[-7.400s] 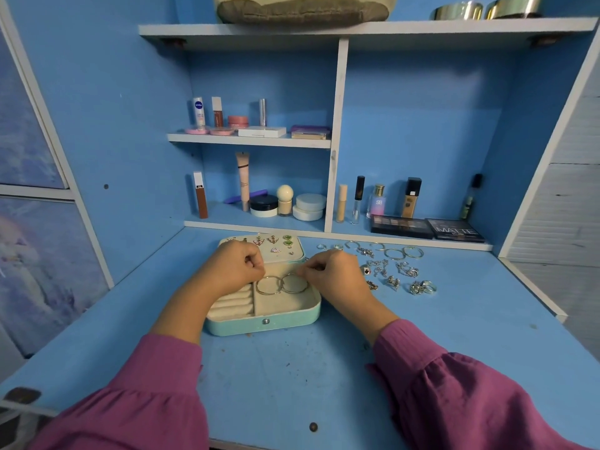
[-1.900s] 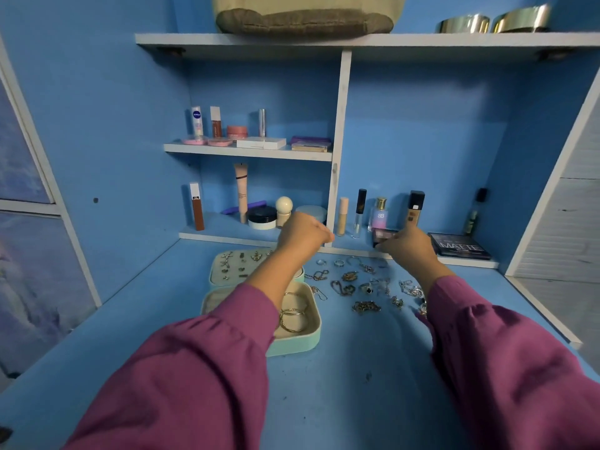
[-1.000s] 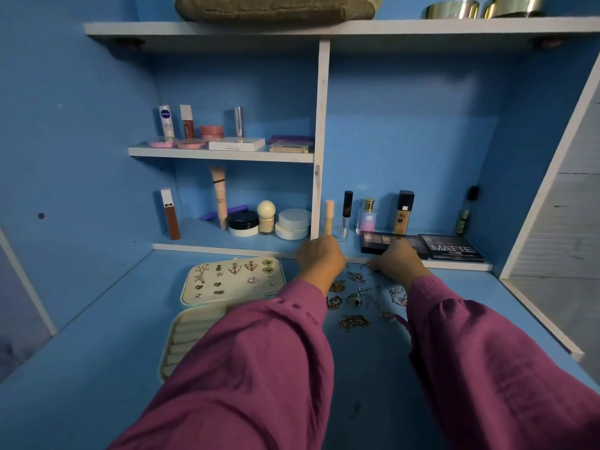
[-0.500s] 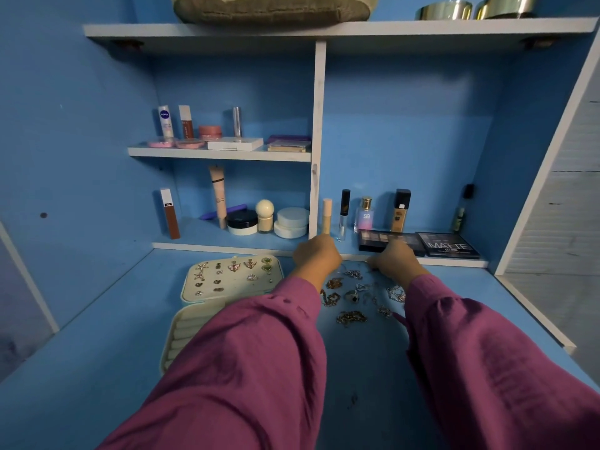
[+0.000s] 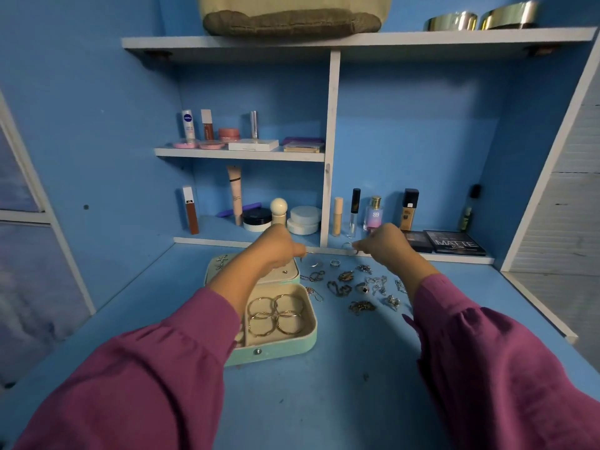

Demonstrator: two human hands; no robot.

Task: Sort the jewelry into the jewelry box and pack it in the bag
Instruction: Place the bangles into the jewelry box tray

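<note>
1. Left hand (image 5: 276, 245) reaches forward over the open jewelry box (image 5: 311, 323), fingers curled, pinching a thin ring (image 5: 309, 254).
2. Right hand (image 5: 386, 245) is extended beside it, pinching a small hoop (image 5: 348, 247).
3. 4 gold bangles (image 5: 276, 315) lie in the box's large compartment.
4. Loose jewelry (image 5: 354, 285) lies scattered right of the box.

Both hands are reaching forward over the blue surface (image 5: 341, 384): the left hand (image 5: 276, 246) is hovering above the mint jewelry box (image 5: 292, 347) lid with its fingers curled, while the right hand (image 5: 384, 246) is pinching a thin silver ring (image 5: 348, 247). Four gold hoop bangles (image 5: 276, 315) are lying in the box's large compartment. Loose silver jewelry (image 5: 354, 285) is lying scattered just right of the box, between the two purple sleeves (image 5: 487, 368).
</note>
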